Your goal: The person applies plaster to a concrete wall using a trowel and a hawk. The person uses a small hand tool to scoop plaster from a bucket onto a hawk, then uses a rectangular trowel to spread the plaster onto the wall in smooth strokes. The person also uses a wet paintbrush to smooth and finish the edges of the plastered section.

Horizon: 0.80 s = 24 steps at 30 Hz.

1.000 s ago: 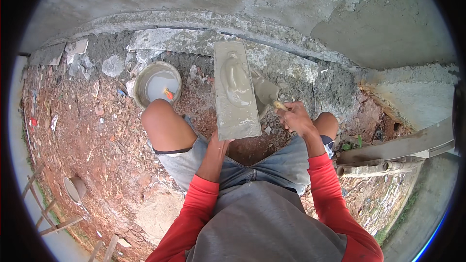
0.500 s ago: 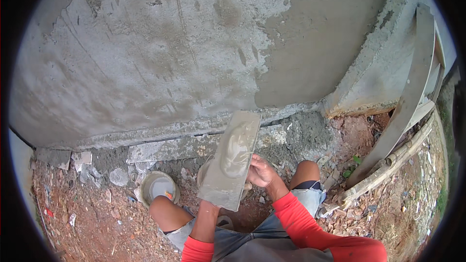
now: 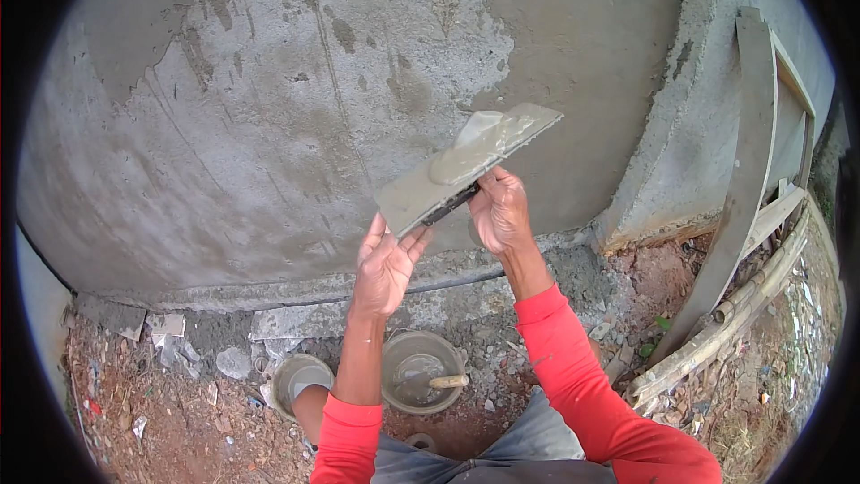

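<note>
A rectangular plastering float [image 3: 421, 193], tilted and loaded with wet grey mortar [image 3: 475, 148], is held up against or just before the wall [image 3: 269, 125]. My left hand [image 3: 385, 264] holds its lower left end, fingers curled to the edge. My right hand [image 3: 497, 211] grips it underneath near the middle, at the dark handle [image 3: 448, 206]. Below my hands a bucket [image 3: 392, 375] holds grey mix and a tool with a pale wooden handle [image 3: 448, 382]. Left of it stands a smaller bucket [image 3: 287, 385] with grey liquid, partly behind my forearm and leg.
At the right, curved boards [image 3: 752, 179] and poles [image 3: 761, 287] lean and lie beside a concrete ledge [image 3: 663, 161]. Rubble, broken scraps [image 3: 166, 327] and litter cover the reddish ground [image 3: 179, 403] along the wall's foot.
The float has risen toward the wall and tilted rightward. My right hand has left the wooden-handled tool, now in the bucket, and taken hold of the float. My view has tipped up toward the wall.
</note>
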Tool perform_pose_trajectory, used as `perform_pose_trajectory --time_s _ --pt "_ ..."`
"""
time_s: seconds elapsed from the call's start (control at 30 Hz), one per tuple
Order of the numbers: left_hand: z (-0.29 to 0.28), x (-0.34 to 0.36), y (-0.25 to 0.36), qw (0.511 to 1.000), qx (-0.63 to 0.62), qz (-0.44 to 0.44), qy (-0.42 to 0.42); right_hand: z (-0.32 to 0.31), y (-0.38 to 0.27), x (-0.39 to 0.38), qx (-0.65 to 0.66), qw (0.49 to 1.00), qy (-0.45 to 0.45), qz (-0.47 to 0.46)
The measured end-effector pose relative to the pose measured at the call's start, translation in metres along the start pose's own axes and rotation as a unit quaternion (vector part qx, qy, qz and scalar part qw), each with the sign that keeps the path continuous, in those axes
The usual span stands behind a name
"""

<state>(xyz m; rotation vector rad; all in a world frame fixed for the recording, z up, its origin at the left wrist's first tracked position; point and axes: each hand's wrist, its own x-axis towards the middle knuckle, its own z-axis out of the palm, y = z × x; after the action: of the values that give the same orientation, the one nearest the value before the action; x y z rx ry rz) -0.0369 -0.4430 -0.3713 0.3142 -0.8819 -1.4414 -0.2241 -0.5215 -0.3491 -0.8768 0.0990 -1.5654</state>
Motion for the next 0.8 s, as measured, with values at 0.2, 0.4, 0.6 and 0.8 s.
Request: perform_pose_trajectory --time_s 0.2,0.4,0.6,0.8 --pt "0.025 0.132 0.023 0.952 0.288 0.099 0.037 0.019 -0.008 0.099 -0.177 0.979 0.039 -0.088" --pt "0.057 0.18 0.066 0.947 0.3 0.106 0.051 0.059 -0.042 0.143 -0.38 0.909 0.137 -0.101" --pt "0.159 0.244 0.164 0.96 0.233 0.155 0.015 0.183 -0.129 0.231 -0.319 0.921 0.121 -0.187" --pt "0.235 0.285 0.237 0.946 0.262 0.188 -0.027 0.247 -0.197 0.263 -0.308 0.943 0.035 -0.12"
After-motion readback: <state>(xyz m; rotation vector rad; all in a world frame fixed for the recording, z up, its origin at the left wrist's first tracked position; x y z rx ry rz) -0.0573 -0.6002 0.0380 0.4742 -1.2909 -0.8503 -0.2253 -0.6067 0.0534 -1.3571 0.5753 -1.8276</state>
